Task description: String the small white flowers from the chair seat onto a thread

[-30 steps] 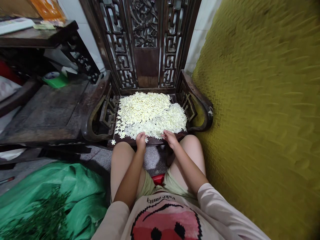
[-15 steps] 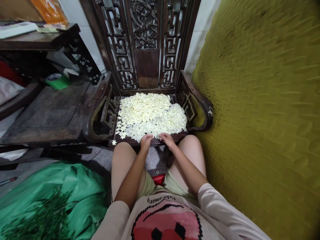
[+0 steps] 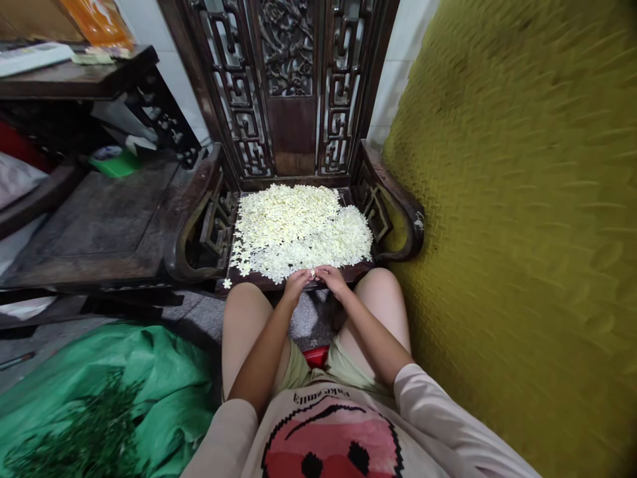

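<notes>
Many small pale flowers [image 3: 293, 219] lie spread in a heap on the seat of a dark carved wooden chair [image 3: 293, 136]. At the front edge of the seat my left hand [image 3: 297, 282] and my right hand [image 3: 330, 277] meet, fingertips almost touching. Both hands are closed in a pinch on a small white flower [image 3: 313, 273] between them. One loose flower [image 3: 227, 283] sits apart at the seat's front left corner.
A dark wooden bench [image 3: 94, 219] on the left holds a green tape roll [image 3: 115, 162]. Green leafy stems [image 3: 84, 431] rest on a green sheet [image 3: 174, 372] at lower left. A yellow textured mat [image 3: 517, 219] stands along the right side.
My left hand has moved slightly right, closing the gap to my right hand. A small white flower now shows between the fingertips. The heap looks the same.
</notes>
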Action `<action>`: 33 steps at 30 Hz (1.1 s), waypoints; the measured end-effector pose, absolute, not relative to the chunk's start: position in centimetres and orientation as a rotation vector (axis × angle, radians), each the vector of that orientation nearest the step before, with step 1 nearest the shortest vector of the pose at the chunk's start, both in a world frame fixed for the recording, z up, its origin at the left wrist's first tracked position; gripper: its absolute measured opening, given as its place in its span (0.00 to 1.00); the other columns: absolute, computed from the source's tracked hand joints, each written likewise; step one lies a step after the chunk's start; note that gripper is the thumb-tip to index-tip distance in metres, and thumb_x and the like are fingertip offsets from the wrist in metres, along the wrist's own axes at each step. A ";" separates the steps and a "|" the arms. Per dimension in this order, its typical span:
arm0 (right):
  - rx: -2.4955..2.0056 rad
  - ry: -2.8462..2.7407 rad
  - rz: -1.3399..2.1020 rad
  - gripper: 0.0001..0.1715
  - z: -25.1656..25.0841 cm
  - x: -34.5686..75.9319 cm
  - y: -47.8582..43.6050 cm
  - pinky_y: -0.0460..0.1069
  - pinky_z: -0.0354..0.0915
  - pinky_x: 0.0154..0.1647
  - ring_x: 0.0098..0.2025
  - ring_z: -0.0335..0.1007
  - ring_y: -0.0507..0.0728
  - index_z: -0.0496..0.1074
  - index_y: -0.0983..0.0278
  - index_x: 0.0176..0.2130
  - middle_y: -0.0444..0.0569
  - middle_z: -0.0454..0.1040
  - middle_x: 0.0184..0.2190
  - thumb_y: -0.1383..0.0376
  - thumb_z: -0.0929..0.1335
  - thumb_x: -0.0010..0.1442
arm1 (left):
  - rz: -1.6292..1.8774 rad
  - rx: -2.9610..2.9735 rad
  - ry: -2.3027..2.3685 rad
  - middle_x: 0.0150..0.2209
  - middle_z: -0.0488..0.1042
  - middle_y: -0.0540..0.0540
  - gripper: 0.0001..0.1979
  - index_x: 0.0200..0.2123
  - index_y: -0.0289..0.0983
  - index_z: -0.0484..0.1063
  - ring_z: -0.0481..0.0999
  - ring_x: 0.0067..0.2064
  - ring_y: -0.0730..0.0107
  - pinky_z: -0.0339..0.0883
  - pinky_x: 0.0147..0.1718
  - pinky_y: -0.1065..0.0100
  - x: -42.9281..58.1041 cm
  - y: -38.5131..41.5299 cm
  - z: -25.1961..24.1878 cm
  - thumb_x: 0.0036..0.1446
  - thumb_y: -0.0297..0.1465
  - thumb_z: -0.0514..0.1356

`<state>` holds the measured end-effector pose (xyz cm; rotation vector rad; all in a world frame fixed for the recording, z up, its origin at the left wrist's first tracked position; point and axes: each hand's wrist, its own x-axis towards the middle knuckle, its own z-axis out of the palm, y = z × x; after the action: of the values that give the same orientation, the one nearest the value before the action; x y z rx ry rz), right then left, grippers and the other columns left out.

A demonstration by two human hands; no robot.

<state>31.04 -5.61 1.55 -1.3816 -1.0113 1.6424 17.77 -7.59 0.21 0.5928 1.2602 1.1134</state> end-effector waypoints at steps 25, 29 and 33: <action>-1.351 -0.915 1.599 0.19 1.9 31.0 -5.6 0.49 0.61 0.34 0.25 0.64 0.50 0.76 0.64 0.26 0.44 0.74 0.22 0.57 0.75 0.32 | 1.088 0.586 1.227 0.32 0.77 0.43 0.26 0.30 0.34 0.77 0.74 0.35 0.69 0.64 0.39 0.66 17.8 -7.7 1.2 0.26 0.44 0.71; -1.342 -0.922 1.602 0.18 1.9 31.0 -5.6 0.49 0.61 0.35 0.25 0.64 0.51 0.77 0.64 0.26 0.45 0.75 0.23 0.57 0.74 0.33 | 1.088 0.577 1.222 0.33 0.77 0.42 0.25 0.30 0.35 0.77 0.74 0.35 0.69 0.64 0.39 0.66 17.8 -7.7 0.9 0.27 0.44 0.70; -1.337 -0.925 1.609 0.18 1.7 31.0 -5.5 0.49 0.61 0.35 0.26 0.64 0.51 0.77 0.64 0.27 0.45 0.75 0.24 0.57 0.74 0.33 | 1.088 0.582 1.222 0.32 0.77 0.42 0.25 0.30 0.35 0.77 0.73 0.33 0.70 0.65 0.37 0.66 17.7 -7.5 0.6 0.28 0.44 0.70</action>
<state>31.03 -5.50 1.71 -1.3367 -0.9249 1.6094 17.73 -7.54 0.63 0.5825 1.2223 1.0875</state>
